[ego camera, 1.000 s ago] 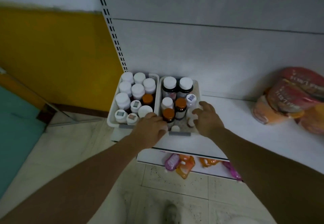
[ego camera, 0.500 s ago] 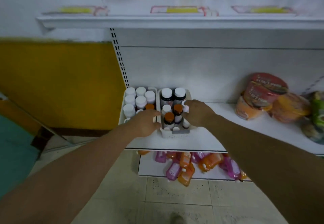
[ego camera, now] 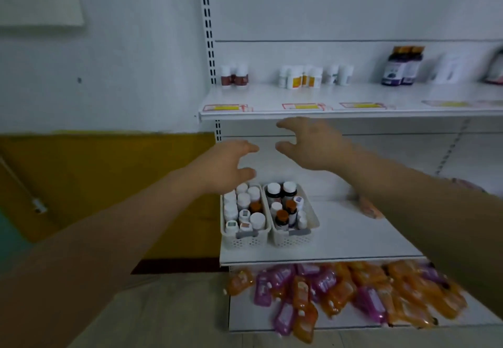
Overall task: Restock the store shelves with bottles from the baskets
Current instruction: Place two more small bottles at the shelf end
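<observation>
Left hand (ego camera: pixel 228 166) and right hand (ego camera: pixel 313 144) spread, empty, raised above 2 baskets (ego camera: pixel 246 238) of bottles (ego camera: pixel 273 190) parked on middle shelf (ego camera: pixel 353 241), likely for easy reach. Upper shelf (ego camera: pixel 353 97) sparsely stocked along far edge; restocking evidently just beginning.

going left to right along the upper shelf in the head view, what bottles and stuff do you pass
white bottles with dark red labels → white bottles with yellow labels → plain white bottles → dark purple bottles with orange caps → a blurred white pack
</observation>
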{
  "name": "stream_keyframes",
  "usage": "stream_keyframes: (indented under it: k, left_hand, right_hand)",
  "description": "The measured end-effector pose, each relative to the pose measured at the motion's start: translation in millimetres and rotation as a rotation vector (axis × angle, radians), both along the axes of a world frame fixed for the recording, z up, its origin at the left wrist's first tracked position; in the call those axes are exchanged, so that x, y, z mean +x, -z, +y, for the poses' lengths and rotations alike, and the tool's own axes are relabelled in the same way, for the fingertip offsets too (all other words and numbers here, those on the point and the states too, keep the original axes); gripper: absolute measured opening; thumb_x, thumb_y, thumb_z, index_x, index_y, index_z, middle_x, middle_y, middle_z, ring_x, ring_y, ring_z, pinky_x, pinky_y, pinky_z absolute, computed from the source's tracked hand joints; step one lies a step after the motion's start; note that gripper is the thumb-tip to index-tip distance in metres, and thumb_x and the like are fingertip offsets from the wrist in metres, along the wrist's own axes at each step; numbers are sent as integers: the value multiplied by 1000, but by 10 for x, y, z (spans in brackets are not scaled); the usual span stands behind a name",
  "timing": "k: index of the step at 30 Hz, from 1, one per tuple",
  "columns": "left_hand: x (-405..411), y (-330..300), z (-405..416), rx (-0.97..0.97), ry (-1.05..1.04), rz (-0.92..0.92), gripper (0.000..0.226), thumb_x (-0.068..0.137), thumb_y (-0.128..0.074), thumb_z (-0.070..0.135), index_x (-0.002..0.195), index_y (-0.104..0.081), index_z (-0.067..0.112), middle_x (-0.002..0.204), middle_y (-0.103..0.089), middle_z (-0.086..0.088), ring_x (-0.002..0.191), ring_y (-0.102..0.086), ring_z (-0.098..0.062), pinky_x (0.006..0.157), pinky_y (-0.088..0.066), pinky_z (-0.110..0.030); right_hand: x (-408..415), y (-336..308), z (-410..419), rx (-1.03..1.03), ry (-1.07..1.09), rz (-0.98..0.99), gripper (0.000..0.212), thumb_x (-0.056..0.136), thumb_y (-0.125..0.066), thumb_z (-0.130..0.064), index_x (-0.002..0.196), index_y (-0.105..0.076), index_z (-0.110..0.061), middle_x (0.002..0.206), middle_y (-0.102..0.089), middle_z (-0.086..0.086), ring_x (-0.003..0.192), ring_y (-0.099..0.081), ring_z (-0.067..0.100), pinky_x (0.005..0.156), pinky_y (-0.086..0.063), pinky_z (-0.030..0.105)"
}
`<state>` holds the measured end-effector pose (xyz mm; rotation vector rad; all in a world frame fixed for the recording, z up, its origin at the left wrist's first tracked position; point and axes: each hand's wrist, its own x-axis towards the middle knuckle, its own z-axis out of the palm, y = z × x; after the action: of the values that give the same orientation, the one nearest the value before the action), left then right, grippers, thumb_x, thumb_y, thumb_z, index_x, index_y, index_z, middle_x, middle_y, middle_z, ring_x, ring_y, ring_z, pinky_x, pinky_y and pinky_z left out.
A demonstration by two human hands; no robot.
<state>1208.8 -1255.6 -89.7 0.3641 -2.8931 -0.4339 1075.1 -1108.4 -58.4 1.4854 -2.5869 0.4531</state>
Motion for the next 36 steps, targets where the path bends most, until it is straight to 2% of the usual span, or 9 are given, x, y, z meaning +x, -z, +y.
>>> stream_keyframes:
  k: [8,19,23,24,28,29,31,33,36]
  left_hand:
    - [2,-620,-266,-34,-48,145,55,91,-58,32,141,-40,20,149,-35,0,136,-31,-15,106,-20,-18]
    - [-956,-767,-1020,58,-301,159,46,93,-49,44,136,-46,28,147,-38,4,133,-38,-15,106,-27,-28]
    - [-1255,-823,-1310,87,-368,191,43,95,-51,30,137,-43,26,147,-39,-1,130,-41,-19,102,-29,-26]
    - [-1325,-837,-1383,90,-388,197,46,95,-51,25,140,-40,25,147,-38,-3,129,-42,-21,99,-30,-25]
    - [-1598,-887,-1620,203,-418,196,71,94,-52,10,151,-12,25,151,-30,-9,130,-40,-25,86,-27,-14]
    - [-1661,-893,-1665,235,-411,186,76,94,-51,7,151,-5,26,152,-29,-8,131,-39,-24,83,-25,-10]
    - [-1774,-877,-1760,267,-397,163,77,94,-49,7,151,0,25,152,-27,-7,132,-38,-23,87,-26,-10]
    - [-1850,-824,-1829,260,-398,144,74,93,-50,10,151,-6,23,149,-33,-8,130,-40,-23,96,-29,-18]
    - [-1909,-711,-1923,266,-371,219,62,87,-58,11,141,-30,23,127,-55,-10,114,-54,-27,86,-37,-23]
  right_hand:
    - [-153,-623,-468,-103,-32,65,54,93,-51,-40,142,-40,-19,144,-45,5,130,-42,23,104,-32,30]
    - [-1261,-728,-1646,-5,-101,-3,51,97,-47,-34,142,-36,-14,138,-49,13,122,-48,30,98,-38,35]
    - [-1556,-730,-2029,74,-139,-37,64,98,-43,-30,152,-7,-26,142,-34,18,123,-45,36,98,-40,40]
    - [-1612,-728,-2099,103,-141,-40,63,99,-41,-28,152,-7,-28,141,-32,18,122,-45,37,98,-40,40]
    - [-1756,-652,-2275,110,-185,-38,41,97,-41,-28,138,-42,-24,129,-41,18,113,-47,33,94,-40,34]
    - [-1776,-631,-2302,64,-197,-47,42,96,-44,-29,138,-42,-23,128,-42,17,112,-49,33,95,-40,35]
    - [-1798,-604,-2323,10,-206,-41,57,96,-47,-28,148,-25,-24,132,-38,18,115,-49,35,96,-40,36]
    - [-1819,-574,-2344,28,-193,-15,60,96,-45,-25,150,-20,-25,138,-34,19,117,-46,36,97,-40,37]
    - [-1842,-523,-2350,-17,-182,-20,42,97,-44,-24,138,-40,-21,134,-39,15,113,-48,34,94,-41,36]
